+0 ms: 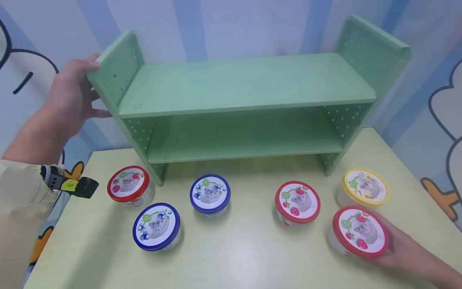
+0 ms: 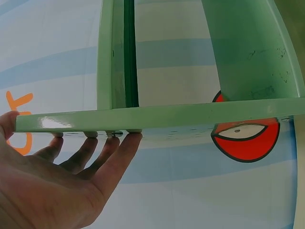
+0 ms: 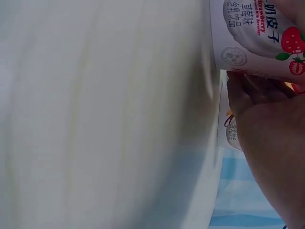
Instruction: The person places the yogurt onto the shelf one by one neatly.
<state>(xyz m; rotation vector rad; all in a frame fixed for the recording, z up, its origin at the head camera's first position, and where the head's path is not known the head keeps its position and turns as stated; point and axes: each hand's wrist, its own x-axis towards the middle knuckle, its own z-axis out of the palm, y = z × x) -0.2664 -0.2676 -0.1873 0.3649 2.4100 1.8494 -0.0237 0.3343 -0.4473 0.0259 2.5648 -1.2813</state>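
Before a striped wall [image 1: 245,24], a pale surface [image 1: 238,261] is topped by a green shelf [image 1: 231,84], set on its side panels. One side is held at its edge by the left grip [image 1: 73,92], presumably for steadiness. Round its side, a red-lidded strawberry cup [image 1: 361,233] is clasped by the right grip [image 1: 395,251], near the yellow-lidded cup [image 1: 366,188]; whether it is lifted cannot be told. Two blue-lidded cups [image 1: 157,226] and two other red-lidded cups [image 1: 297,202] are placed lid-up, perhaps for easy reach.
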